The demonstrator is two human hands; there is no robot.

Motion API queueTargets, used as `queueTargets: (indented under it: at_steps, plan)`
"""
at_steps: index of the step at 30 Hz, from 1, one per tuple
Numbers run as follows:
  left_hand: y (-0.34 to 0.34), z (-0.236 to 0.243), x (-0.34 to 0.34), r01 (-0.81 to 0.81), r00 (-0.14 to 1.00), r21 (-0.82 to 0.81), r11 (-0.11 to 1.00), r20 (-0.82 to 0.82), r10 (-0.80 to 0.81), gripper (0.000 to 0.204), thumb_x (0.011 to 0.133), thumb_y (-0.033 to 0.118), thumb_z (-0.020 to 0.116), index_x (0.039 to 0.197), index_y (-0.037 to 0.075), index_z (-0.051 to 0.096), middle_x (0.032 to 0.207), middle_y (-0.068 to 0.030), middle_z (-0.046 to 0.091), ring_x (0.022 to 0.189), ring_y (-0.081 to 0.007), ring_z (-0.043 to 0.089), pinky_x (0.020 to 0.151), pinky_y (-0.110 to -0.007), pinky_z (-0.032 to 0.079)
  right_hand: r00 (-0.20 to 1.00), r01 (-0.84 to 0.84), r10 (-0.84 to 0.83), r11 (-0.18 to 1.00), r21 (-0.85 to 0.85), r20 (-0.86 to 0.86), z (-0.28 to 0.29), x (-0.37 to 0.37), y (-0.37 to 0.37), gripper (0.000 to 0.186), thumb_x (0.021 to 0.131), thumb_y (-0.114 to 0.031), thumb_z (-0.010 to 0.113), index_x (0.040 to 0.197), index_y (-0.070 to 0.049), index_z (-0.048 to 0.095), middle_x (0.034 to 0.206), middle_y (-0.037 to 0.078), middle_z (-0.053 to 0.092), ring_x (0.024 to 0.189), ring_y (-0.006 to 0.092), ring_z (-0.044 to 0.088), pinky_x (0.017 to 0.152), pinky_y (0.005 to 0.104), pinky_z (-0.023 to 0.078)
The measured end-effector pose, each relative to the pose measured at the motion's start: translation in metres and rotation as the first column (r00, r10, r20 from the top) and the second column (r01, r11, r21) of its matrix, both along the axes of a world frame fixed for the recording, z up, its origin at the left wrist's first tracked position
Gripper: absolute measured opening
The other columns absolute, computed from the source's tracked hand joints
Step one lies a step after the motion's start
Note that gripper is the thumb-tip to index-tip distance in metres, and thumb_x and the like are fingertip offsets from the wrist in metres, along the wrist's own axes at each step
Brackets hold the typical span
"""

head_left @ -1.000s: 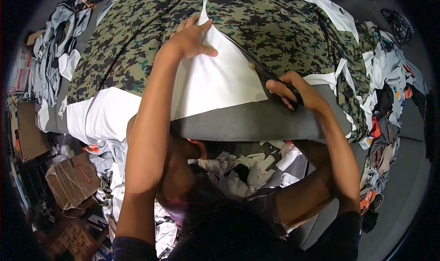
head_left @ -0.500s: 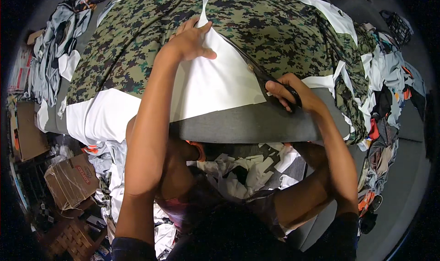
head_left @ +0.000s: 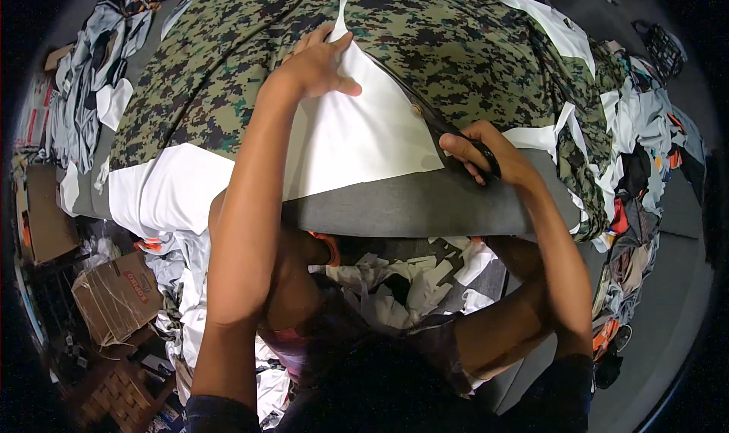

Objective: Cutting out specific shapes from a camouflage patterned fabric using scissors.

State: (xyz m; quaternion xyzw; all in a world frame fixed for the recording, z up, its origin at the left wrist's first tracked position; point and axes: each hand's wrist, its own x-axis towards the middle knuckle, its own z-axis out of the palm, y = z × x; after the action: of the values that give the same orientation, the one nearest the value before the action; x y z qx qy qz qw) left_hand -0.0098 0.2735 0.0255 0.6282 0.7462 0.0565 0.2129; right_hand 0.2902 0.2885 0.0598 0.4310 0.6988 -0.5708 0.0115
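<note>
Diagonally, right hand grips scissors (blades pointing up-left); left hand flat on white pattern.

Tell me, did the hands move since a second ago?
Barely. The right hand with the scissors slid slightly back along the white pattern edge. The left hand stayed pressed flat on the pattern, and the camouflage cloth lay unchanged.

A garment cutting workshop: under the hands a grey worktop carries layered camouflage fabric and a white pattern sheet, fabric offcuts are heaped right of the hands, and cardboard boxes sit on the floor to their left
</note>
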Motion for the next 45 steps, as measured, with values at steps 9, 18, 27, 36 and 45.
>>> queueTargets:
  at_steps: [9, 18, 27, 36, 45]
  plan:
    - [0.000, 0.000, -0.001, 0.009, 1.000, 0.013, 1.000, -0.006, -0.009, 0.094, 0.062, 0.044, 0.078, 0.143, 0.026, 0.034, 0.152, -0.0039, 0.020, 0.138, -0.0282, 0.023, 0.109, -0.047, 0.027, 0.997, -0.017, 0.020, 0.999, -0.047, 0.074, 0.011, -0.006, 0.000, 0.045, 0.085, -0.042, 0.064, 0.064, -0.004, 0.057, 0.052, 0.000, 0.049, 0.041, 0.0051, 0.041, 0.039, 0.0198, 0.030]
    - [0.001, 0.001, -0.002, 0.027, 1.000, 0.021, 0.999, -0.012, -0.027, 0.093, 0.063, 0.043, 0.078, 0.143, 0.025, 0.034, 0.152, -0.0047, 0.022, 0.137, -0.0290, 0.025, 0.109, -0.047, 0.028, 0.998, -0.065, 0.066, 0.997, -0.028, 0.013, -0.003, 0.002, -0.003, 0.055, 0.084, -0.051, 0.063, 0.052, -0.006, 0.054, 0.045, 0.000, 0.046, 0.037, 0.0075, 0.039, 0.038, 0.0218, 0.030]
    - [0.002, -0.004, -0.004, 0.008, 0.999, 0.022, 1.000, -0.032, -0.007, 0.096, 0.061, 0.046, 0.078, 0.144, 0.026, 0.033, 0.152, -0.0050, 0.022, 0.137, -0.0295, 0.025, 0.109, -0.047, 0.029, 0.995, -0.103, 0.104, 0.994, -0.038, 0.002, 0.005, -0.010, 0.000, 0.060, 0.085, -0.054, 0.059, 0.049, -0.006, 0.052, 0.043, 0.001, 0.046, 0.037, 0.0089, 0.040, 0.040, 0.0215, 0.032]
    - [0.000, -0.004, -0.002, 0.012, 0.997, 0.045, 0.999, -0.072, -0.009, 0.099, 0.060, 0.049, 0.079, 0.144, 0.020, 0.034, 0.151, -0.0094, 0.024, 0.134, -0.0324, 0.030, 0.107, -0.045, 0.031, 0.997, -0.015, 0.015, 1.000, 0.003, 0.075, 0.005, -0.021, -0.001, 0.057, 0.084, -0.055, 0.060, 0.055, -0.007, 0.051, 0.047, 0.001, 0.047, 0.040, 0.0088, 0.042, 0.041, 0.0214, 0.034]
    - [0.000, -0.005, -0.005, 0.025, 0.998, 0.048, 0.999, -0.066, -0.022, 0.099, 0.061, 0.052, 0.077, 0.144, 0.020, 0.034, 0.151, -0.0093, 0.023, 0.135, -0.0328, 0.029, 0.108, -0.045, 0.031, 0.994, 0.063, -0.058, 0.997, -0.055, 0.095, 0.005, -0.025, -0.006, 0.049, 0.084, -0.051, 0.062, 0.067, -0.006, 0.052, 0.055, 0.001, 0.049, 0.044, 0.0075, 0.043, 0.041, 0.0218, 0.032]
